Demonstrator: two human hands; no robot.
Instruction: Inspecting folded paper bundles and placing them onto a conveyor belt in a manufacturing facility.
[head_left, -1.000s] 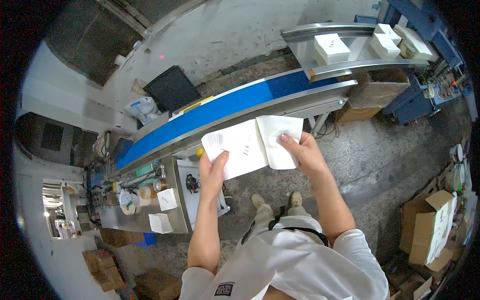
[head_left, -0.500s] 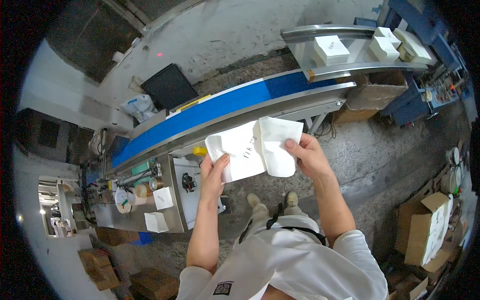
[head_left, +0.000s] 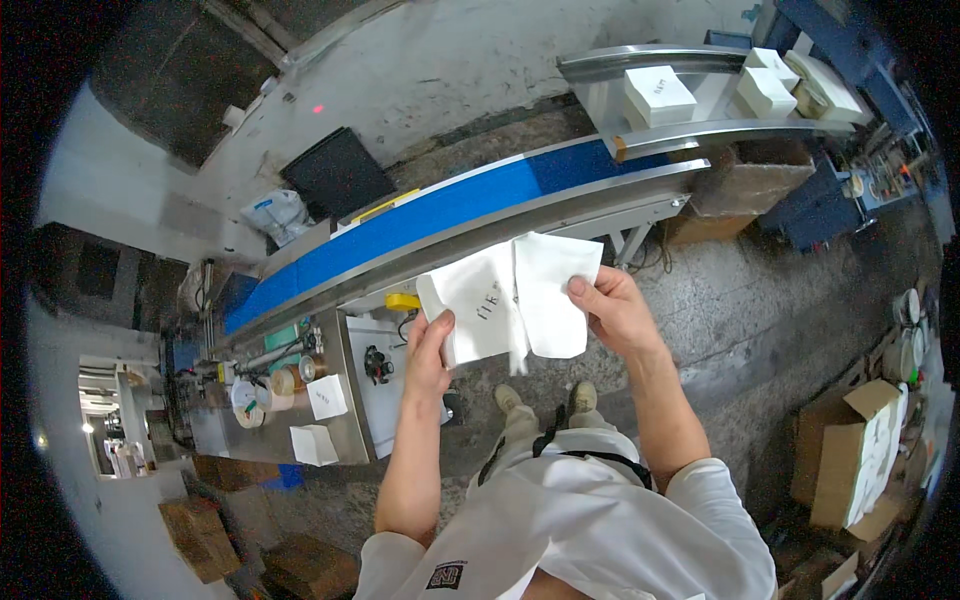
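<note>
Below the blue conveyor belt, both hands, left hand and right hand, pinched the flat white carton, fingers clamped on opposite edges, best kept evenly squared while opening.

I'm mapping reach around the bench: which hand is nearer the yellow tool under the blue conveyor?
Left. The left hand grips the flat white carton just below and right of the yellow tool. The right hand holds the carton's far side, well to the tool's right.

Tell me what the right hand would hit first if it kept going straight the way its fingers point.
The right hand points up-left in the head view and already grips the white folded sheet. Past that, the steel rail of the blue conveyor belt probably comes first, though depth is hard to judge here.
</note>
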